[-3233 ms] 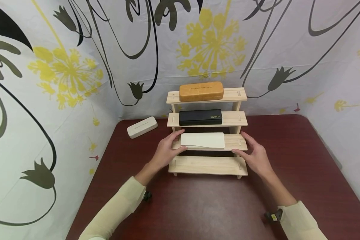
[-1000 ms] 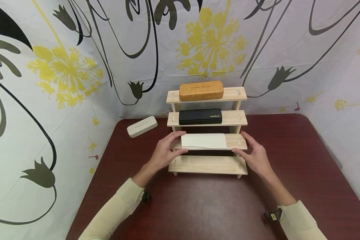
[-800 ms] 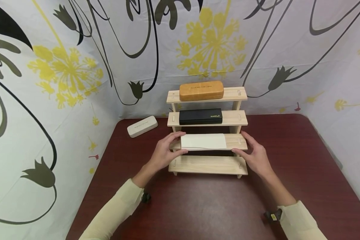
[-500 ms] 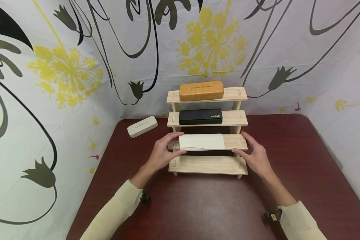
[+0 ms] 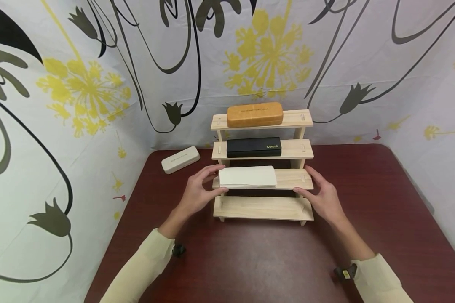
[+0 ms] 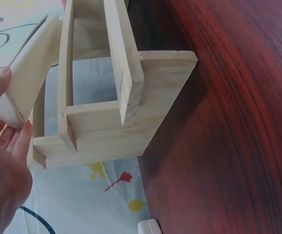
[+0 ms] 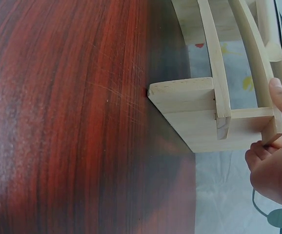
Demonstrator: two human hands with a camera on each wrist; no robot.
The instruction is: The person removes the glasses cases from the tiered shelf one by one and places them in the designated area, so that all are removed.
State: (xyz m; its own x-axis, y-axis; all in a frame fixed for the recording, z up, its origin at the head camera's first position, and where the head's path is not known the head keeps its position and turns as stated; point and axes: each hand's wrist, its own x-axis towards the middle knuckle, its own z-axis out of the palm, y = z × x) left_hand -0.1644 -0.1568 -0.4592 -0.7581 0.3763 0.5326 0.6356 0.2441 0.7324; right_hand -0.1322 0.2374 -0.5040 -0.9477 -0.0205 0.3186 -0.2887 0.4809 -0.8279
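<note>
A cream glasses case [image 5: 247,176] is at the third shelf down of a stepped wooden rack [image 5: 263,207]. My left hand [image 5: 197,191] grips its left end, fingers behind and thumb in front. In the left wrist view the case [image 6: 33,73] stands tilted across the shelf, its end between thumb and fingertips. My right hand [image 5: 324,200] pinches the right end of that same shelf [image 5: 293,178], thumb at the front edge and fingers behind; the right wrist view shows this hold from the side.
An orange glasses case [image 5: 255,115] rests on the top shelf, and a black case [image 5: 253,147] on the one beneath. Another off-white case [image 5: 180,160] lies on the dark red table [image 5: 273,261], left of the rack. Patterned cloth [image 5: 136,75] hangs behind.
The cream case first shifted slightly right, then left along its shelf with my left hand, and now sits nearer the left end. My right hand and the rack have stayed put.
</note>
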